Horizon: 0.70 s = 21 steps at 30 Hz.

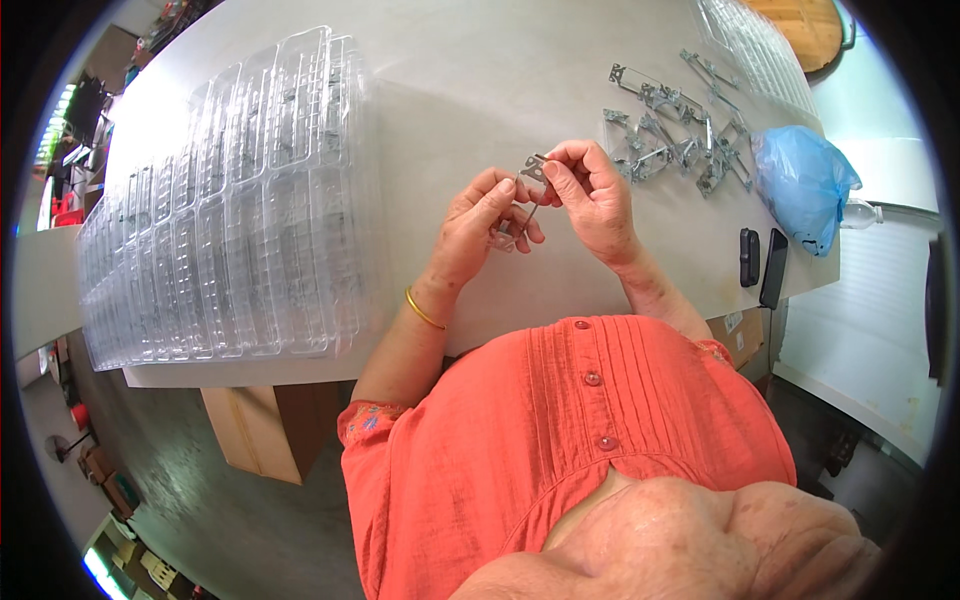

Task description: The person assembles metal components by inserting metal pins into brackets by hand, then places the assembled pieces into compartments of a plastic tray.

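Pale tabletop (440, 90) bears trays (250, 354) (grey parts (290, 235) inside); hands (467, 225) hold a bracket (533, 170).

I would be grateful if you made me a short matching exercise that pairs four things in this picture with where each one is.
Things:
1. Gold-coloured bracelet
2. Large stack of clear plastic trays
3. Blue plastic bag
4. Small metal piece

Places:
A. Toward the right edge of the table
B. In the fingers, between the left hand and the right hand
C. On the left part of the table
D. Around the left wrist

Right pairs: 1-D, 2-C, 3-A, 4-B
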Each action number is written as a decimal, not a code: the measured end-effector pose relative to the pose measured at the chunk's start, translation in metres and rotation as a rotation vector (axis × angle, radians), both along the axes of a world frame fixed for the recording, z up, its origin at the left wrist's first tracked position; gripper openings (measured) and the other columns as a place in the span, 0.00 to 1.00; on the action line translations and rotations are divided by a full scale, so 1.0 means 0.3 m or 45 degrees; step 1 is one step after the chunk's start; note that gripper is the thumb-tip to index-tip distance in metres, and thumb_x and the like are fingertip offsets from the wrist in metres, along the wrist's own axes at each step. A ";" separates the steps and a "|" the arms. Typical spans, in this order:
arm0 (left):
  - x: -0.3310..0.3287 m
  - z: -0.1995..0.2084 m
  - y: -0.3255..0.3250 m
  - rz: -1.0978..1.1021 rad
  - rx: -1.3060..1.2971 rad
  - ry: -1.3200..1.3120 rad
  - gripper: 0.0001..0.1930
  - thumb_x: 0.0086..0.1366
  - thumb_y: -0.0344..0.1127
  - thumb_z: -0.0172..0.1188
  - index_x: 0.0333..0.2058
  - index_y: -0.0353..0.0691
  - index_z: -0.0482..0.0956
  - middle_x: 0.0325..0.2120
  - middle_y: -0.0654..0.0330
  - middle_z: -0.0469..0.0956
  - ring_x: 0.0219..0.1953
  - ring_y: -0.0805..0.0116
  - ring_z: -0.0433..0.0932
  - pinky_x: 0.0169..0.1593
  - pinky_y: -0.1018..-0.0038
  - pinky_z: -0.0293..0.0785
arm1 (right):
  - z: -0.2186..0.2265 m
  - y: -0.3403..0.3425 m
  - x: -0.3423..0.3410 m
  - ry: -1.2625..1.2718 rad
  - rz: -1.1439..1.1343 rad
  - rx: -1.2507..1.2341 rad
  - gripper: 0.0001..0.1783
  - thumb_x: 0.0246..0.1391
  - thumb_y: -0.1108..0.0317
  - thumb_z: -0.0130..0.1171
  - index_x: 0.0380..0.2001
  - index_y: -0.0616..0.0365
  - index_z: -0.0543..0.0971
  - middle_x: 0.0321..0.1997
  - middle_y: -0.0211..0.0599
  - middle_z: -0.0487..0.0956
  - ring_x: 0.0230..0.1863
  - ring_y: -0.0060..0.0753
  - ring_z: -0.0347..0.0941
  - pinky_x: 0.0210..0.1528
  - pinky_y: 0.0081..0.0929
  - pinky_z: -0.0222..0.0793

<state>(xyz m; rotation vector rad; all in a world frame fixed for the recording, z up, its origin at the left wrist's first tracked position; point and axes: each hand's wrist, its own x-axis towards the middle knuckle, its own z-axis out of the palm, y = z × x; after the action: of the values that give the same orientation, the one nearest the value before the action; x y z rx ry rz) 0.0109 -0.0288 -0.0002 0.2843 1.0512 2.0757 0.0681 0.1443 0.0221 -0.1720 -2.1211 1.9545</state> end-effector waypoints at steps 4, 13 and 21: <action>0.005 -0.008 0.006 0.034 -0.062 0.033 0.14 0.75 0.43 0.51 0.41 0.38 0.78 0.39 0.55 0.83 0.30 0.72 0.82 0.32 0.76 0.78 | -0.001 0.024 -0.007 0.193 -0.109 0.428 0.03 0.63 0.74 0.59 0.39 0.59 0.77 0.36 0.29 0.78 0.32 0.18 0.75 0.33 0.19 0.72; 0.006 -0.022 0.008 0.154 -0.151 0.188 0.12 0.73 0.41 0.57 0.42 0.39 0.81 0.36 0.64 0.83 0.30 0.80 0.77 0.32 0.80 0.74 | 0.043 0.028 -0.008 0.216 -0.100 0.677 0.06 0.57 0.77 0.64 0.37 0.58 0.79 0.35 0.32 0.77 0.30 0.22 0.75 0.32 0.22 0.73; 0.010 -0.022 0.009 0.198 -0.244 0.306 0.11 0.72 0.40 0.58 0.41 0.39 0.83 0.31 0.70 0.81 0.28 0.84 0.74 0.30 0.83 0.70 | 0.061 0.022 -0.006 0.250 -0.125 0.801 0.06 0.56 0.77 0.65 0.36 0.57 0.79 0.33 0.32 0.78 0.29 0.25 0.78 0.30 0.23 0.75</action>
<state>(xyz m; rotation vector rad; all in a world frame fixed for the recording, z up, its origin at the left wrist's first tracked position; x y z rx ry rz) 0.0138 -0.0261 -0.0069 0.3717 1.4468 2.0940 0.0663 0.1509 0.0405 0.0342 -2.4100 1.1193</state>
